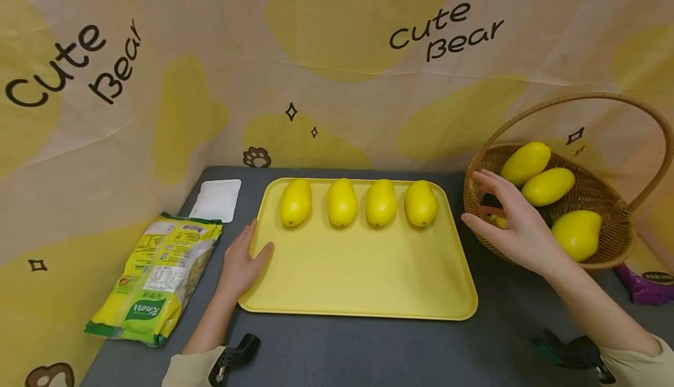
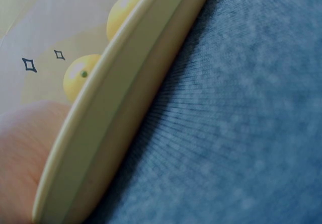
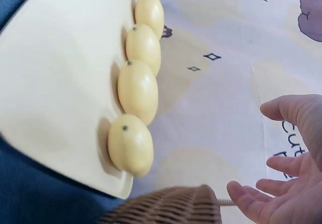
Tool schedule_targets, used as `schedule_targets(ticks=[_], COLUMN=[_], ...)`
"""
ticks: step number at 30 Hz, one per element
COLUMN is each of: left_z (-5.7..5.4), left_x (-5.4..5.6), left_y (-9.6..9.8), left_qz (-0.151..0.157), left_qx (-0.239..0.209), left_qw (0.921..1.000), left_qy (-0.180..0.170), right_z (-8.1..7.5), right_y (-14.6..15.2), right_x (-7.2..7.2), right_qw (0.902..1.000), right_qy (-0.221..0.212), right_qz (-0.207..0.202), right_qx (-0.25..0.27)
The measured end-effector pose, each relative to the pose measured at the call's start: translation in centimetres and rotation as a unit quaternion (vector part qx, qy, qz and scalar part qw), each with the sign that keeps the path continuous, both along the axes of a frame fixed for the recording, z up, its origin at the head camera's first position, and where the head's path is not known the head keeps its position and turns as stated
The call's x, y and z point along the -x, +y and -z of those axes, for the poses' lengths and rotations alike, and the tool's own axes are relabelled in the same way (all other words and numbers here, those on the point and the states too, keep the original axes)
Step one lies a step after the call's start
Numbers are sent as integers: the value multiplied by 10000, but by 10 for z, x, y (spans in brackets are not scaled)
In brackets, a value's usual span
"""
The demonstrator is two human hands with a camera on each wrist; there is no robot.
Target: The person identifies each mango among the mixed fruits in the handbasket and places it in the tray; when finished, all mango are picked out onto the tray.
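Oval yellow fruits [image 1: 381, 202] on a rectangular yellow tray [image 1: 358, 276]
Left hand [image 1: 244, 264] touching tray, right hand [image 1: 518, 232] beside brown wicker basket [image 1: 613, 223]; all fingers released.

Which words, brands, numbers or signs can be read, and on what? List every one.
"Cute Bear", twice in the head view: pale cloth backdrop with yellow patches.
"Knorr": yellow and green plastic bag.
Finer print on that bag: too small to read.
Dark label on the purple package: too blurred to read.
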State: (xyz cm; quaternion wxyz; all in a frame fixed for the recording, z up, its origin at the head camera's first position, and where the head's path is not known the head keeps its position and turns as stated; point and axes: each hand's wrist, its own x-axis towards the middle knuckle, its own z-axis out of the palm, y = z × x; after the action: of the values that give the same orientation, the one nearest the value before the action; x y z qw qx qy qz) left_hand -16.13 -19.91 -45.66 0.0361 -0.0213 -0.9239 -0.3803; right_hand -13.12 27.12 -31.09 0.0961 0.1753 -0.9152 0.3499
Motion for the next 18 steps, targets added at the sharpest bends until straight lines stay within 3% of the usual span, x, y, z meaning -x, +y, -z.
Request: schedule_targets(ticks=[4, 10, 18], left_z=[-1, -1, -1], left_x=[0, 0, 0], left_y=[0, 0, 0], left_qz=[12, 8, 14], left_qx=[-6, 1, -11], left_qw=[10000, 10000, 10000], left_qy=[27, 49, 48], right_z=[-4, -9, -13], right_y=[12, 34, 67], right_x=[-2, -4, 4], right_qw=[9998, 9983, 9887], right_qy=[56, -252, -819], right_qz=[200, 481, 445], right_qx=[-17, -201, -1177])
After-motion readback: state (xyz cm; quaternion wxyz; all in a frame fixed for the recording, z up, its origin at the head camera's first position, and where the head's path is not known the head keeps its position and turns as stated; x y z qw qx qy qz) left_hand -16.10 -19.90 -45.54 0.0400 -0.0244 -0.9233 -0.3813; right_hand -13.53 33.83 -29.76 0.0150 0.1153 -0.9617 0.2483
